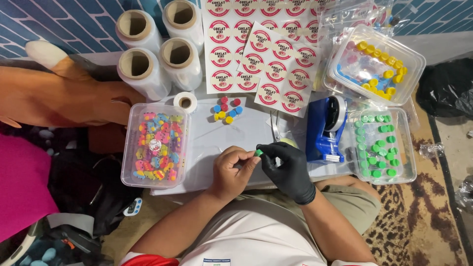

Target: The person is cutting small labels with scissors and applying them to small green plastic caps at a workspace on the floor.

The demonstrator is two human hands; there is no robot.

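While only the head view is on record, it shows both hands meeting at the near edge of the white work sheet (pixel 217 143). Left hand (pixel 235 170), bare, and right hand (pixel 288 167), in a black glove, are both pinched together on one small green cap (pixel 258 152), held just above the sheet.

Progress, as judged: a clear box of green-capped vials (pixel 382 145) at three o'clock of the hands looks largely filled; a box of yellow-capped vials (pixel 377 64) stands at one o'clock. A lidded box of coloured sweets (pixel 155 145) at nine o'clock appears finished and labelled. Loose caps (pixel 226 109) at eleven o'clock and the sticker sheets (pixel 266 49) at twelve o'clock suggest work outstanding.

Room: open sheet lies between the hands and the loose caps. The blue tape dispenser (pixel 325 130) crowds the right hand at two o'clock. Film rolls (pixel 160 47) sit well apart at eleven o'clock.
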